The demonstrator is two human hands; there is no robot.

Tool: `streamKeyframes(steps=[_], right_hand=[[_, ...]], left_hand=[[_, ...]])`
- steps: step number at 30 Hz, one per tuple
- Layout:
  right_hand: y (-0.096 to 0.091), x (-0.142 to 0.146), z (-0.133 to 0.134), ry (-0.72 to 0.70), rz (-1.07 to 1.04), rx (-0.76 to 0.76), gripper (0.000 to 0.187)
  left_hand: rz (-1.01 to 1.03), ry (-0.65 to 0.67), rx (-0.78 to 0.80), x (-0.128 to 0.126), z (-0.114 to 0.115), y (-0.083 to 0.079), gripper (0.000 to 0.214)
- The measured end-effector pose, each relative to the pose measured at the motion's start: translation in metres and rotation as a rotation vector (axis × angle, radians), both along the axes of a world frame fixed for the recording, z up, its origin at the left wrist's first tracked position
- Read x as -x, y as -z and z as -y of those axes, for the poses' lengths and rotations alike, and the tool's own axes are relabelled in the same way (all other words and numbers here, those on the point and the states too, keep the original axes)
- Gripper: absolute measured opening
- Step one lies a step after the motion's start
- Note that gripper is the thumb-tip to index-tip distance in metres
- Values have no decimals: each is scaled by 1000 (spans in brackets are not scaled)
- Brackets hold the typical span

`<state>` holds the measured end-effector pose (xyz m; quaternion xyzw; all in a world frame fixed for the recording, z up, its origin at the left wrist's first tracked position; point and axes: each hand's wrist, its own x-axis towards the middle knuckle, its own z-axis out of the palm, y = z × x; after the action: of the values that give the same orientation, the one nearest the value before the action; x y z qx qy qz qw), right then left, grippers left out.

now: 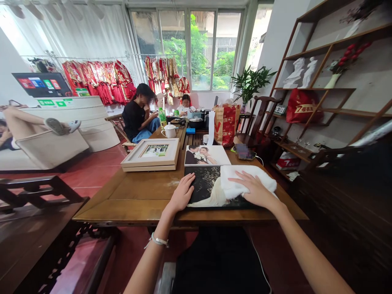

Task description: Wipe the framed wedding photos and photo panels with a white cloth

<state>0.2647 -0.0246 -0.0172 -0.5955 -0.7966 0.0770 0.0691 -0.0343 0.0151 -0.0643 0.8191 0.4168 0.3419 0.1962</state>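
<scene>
A dark photo panel [204, 179] with a pale dress pictured on it lies flat at the table's near edge. My left hand [183, 191] rests on its left side, fingers stretched out and holding nothing. Over the panel's right part is a bunched white cloth [266, 179]. My right hand [252, 188] lies on that cloth with its fingers spread; whether the thumb tucks under it I cannot tell. Just beyond the panel sits a print of a couple [211, 156], a white flower bouquet between them.
Stacked framed pictures [150, 165] stand to the left, near a white lidded mug [169, 130]. A phone [245, 152] with a cable and a red-brown paper bag [227, 126] are at the back right. One person [137, 112] sits beyond the table's left side.
</scene>
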Motion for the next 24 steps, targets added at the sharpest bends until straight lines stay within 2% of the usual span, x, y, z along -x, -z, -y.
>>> streamKeyframes(steps=[4,7,10,17,19,21,24], right_hand=[[-5,4,-38,68,-2,0,66],[-5,7,-43,86,-1,-10,64],[-1,6,-23,77,10,-24,69],[8,-1,66,39,41,-64,82],[7,-1,83,38,47,-47,84],[6,-2,89,36,48,-28,85],[2,-1,75,49,40,4,82]], left_hand=[[-4,-1,-6,1,0,1,42],[-12,-4,-8,1,0,1,42],[-8,-6,-13,1,1,0,42],[-9,-23,12,-3,3,-4,43],[-12,-24,16,-3,3,-4,43],[-13,-21,14,-3,3,-3,43],[-5,-12,2,-2,2,-2,42]])
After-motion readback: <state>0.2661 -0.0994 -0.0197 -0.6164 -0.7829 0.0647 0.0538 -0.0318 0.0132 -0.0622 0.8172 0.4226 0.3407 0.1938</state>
